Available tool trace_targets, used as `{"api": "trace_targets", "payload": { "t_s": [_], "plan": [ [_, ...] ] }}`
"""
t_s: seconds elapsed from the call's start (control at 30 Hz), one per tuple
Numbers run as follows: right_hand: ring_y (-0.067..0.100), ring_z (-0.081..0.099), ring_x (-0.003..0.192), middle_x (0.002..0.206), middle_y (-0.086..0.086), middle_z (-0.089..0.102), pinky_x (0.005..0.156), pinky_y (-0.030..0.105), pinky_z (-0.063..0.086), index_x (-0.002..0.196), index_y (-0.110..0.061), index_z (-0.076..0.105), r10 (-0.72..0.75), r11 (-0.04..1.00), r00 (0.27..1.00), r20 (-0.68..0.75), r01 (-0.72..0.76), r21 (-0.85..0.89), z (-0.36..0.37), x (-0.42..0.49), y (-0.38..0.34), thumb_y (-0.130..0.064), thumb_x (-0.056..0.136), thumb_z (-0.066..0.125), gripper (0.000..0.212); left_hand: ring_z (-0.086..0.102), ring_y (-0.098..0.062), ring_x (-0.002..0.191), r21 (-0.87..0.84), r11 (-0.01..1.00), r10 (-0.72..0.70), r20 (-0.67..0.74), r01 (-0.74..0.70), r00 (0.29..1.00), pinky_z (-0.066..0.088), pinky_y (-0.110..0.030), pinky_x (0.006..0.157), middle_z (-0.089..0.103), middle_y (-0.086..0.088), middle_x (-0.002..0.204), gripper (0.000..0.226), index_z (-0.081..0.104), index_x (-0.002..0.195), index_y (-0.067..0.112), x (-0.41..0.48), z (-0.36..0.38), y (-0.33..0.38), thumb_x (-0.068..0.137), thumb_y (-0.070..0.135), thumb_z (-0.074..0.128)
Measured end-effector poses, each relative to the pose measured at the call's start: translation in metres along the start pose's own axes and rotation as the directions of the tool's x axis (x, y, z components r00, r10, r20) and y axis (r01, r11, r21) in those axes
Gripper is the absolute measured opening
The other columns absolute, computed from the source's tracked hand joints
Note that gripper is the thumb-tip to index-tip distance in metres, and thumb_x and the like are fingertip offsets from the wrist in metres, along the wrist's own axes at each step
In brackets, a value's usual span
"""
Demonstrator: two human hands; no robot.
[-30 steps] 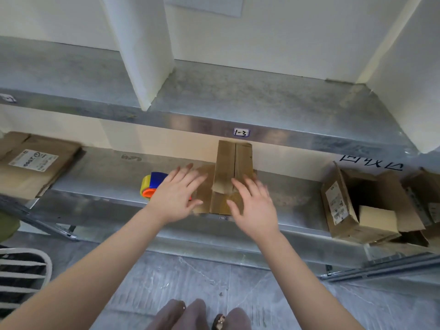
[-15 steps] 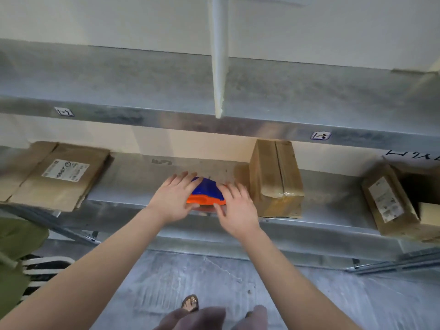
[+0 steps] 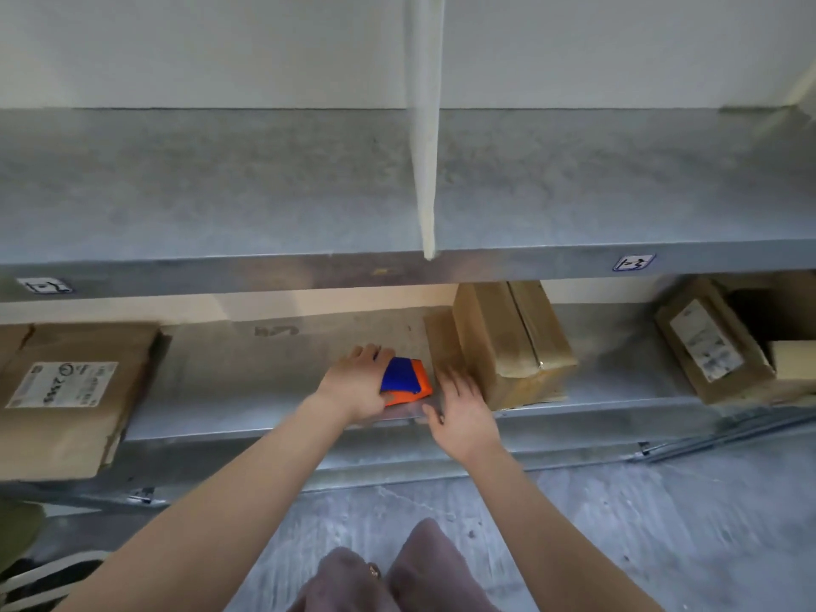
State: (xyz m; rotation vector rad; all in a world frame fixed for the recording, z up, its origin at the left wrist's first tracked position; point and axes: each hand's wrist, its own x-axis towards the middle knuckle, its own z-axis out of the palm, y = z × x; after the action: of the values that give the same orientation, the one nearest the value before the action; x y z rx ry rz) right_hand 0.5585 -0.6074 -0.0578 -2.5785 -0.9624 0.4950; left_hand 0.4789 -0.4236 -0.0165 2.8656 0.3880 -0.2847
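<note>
A blue and orange tape dispenser (image 3: 408,381) lies on the lower metal shelf (image 3: 247,373). My left hand (image 3: 355,384) grips its left side, with the thumb curled under its front edge. My right hand (image 3: 461,413) hovers just right of the dispenser with fingers spread and slightly blurred; it holds nothing. A taped brown cardboard box (image 3: 508,342) stands on the shelf right behind my right hand.
A flat cardboard box with a white label (image 3: 66,390) lies at the left of the lower shelf. An open box (image 3: 742,337) sits at the far right. The upper shelf (image 3: 265,183) has a white divider (image 3: 426,125). Grey concrete floor lies below.
Both hands left the taped box and moved to the dispenser. My left hand has closed on it, and my right hand has drawn off to the right. The view shifted left.
</note>
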Motion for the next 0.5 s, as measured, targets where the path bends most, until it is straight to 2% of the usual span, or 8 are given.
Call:
{"api": "trace_targets", "payload": {
  "t_s": [0.07, 0.2, 0.37, 0.5],
  "plan": [
    [0.027, 0.027, 0.144, 0.153, 0.010, 0.036, 0.118, 0.034, 0.019, 0.150, -0.014, 0.033, 0.010, 0.999, 1.000, -0.008, -0.010, 0.033, -0.002, 0.000, 0.000, -0.055, 0.091, 0.033, 0.071, 0.047, -0.028, 0.114, -0.034, 0.999, -0.005, 0.046, 0.007, 0.999, 0.043, -0.036, 0.086, 0.049, -0.008, 0.125, 0.063, 0.041, 0.135, 0.017, 0.003, -0.002, -0.003, 0.084, 0.048, 0.061],
    [0.024, 0.025, 0.145, 0.155, 0.007, 0.033, 0.118, 0.031, 0.018, 0.151, -0.017, 0.030, 0.021, 0.999, 1.000, -0.013, -0.021, 0.038, -0.003, 0.002, 0.003, -0.042, 0.098, 0.046, 0.061, 0.048, -0.028, 0.114, -0.077, 0.997, -0.025, 0.056, 0.030, 0.998, 0.044, -0.034, 0.087, 0.052, -0.007, 0.121, 0.057, 0.046, 0.131, 0.017, -0.011, -0.010, -0.030, 0.083, 0.040, 0.067],
    [0.023, 0.025, 0.144, 0.157, 0.004, 0.029, 0.117, 0.032, 0.023, 0.152, -0.022, 0.027, 0.001, 0.999, 1.000, 0.013, -0.001, 0.037, -0.005, 0.001, -0.005, -0.037, 0.099, 0.045, 0.058, 0.049, -0.028, 0.111, -0.171, 0.984, -0.064, -0.051, 0.054, 0.997, 0.040, -0.032, 0.087, 0.054, -0.006, 0.121, 0.059, 0.051, 0.131, 0.015, -0.045, -0.018, -0.072, 0.081, 0.037, 0.072],
    [0.024, 0.030, 0.141, 0.152, 0.006, 0.037, 0.114, 0.032, 0.027, 0.150, -0.021, 0.032, -0.053, 0.995, 0.998, -0.019, 0.054, 0.083, -0.013, -0.002, -0.021, -0.032, 0.101, 0.043, 0.052, 0.049, -0.026, 0.112, -0.211, 0.977, 0.000, -0.135, -0.029, 0.991, 0.035, -0.027, 0.086, 0.054, -0.006, 0.123, 0.060, 0.050, 0.131, 0.015, -0.060, -0.028, -0.065, 0.078, 0.024, 0.075]
  ]
}}
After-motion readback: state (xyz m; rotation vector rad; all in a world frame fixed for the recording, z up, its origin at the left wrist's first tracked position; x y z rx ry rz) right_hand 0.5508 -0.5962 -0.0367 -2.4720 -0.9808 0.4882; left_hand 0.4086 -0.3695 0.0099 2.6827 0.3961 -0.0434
